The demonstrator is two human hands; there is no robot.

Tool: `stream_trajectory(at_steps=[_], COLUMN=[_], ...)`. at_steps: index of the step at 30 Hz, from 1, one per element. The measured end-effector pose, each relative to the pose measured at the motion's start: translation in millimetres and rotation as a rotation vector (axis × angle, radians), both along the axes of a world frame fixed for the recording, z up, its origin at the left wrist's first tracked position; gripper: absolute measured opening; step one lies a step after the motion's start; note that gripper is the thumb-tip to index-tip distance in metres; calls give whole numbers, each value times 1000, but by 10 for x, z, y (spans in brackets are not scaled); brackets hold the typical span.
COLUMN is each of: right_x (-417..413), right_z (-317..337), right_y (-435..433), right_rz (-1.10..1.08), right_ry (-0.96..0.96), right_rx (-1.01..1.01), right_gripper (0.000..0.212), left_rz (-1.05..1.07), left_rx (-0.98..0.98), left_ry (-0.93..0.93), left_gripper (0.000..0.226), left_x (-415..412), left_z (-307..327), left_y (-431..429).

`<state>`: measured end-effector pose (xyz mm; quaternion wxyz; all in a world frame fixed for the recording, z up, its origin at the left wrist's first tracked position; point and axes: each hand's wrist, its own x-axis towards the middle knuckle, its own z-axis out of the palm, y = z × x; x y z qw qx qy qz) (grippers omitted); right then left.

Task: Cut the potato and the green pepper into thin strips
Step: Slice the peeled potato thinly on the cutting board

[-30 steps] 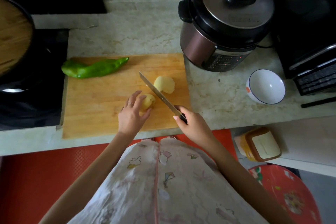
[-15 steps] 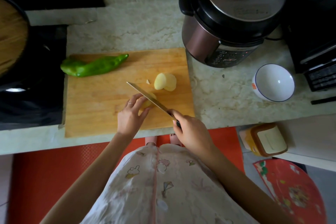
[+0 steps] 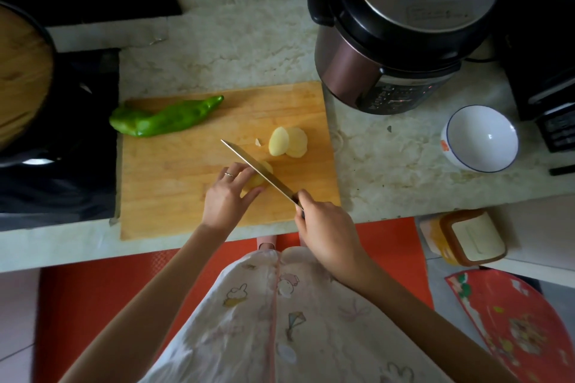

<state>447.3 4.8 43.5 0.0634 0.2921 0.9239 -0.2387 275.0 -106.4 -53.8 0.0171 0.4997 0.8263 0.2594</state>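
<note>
On the wooden cutting board, my left hand grips the remaining piece of peeled potato with curled fingers. My right hand holds the knife by its handle, the blade lying across the potato piece right beside my left fingertips. A small stack of cut potato slices lies just beyond the blade, with a tiny scrap next to it. The whole green pepper lies at the board's far left corner, untouched by either hand.
A pressure cooker stands right behind the board's far right corner. A white bowl sits on the counter to the right. A black stove with a wooden-lidded pot borders the board's left side. The counter's front edge runs just below the board.
The knife has shifted left across the potato piece and come down onto it beside my left fingers. The slices beyond it stay put.
</note>
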Motion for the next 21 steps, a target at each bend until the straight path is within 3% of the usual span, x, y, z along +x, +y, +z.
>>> stream_trajectory(at_steps=[21], right_x=[-174], right_z=[-180], right_y=[112], right_rz=[31], right_ry=[-51], right_rx=[-73], right_gripper=[19], left_rz=[-5], left_rx=[9], left_ry=[-64], left_gripper=[41], left_x=[-32], left_z=[41], left_y=[-15])
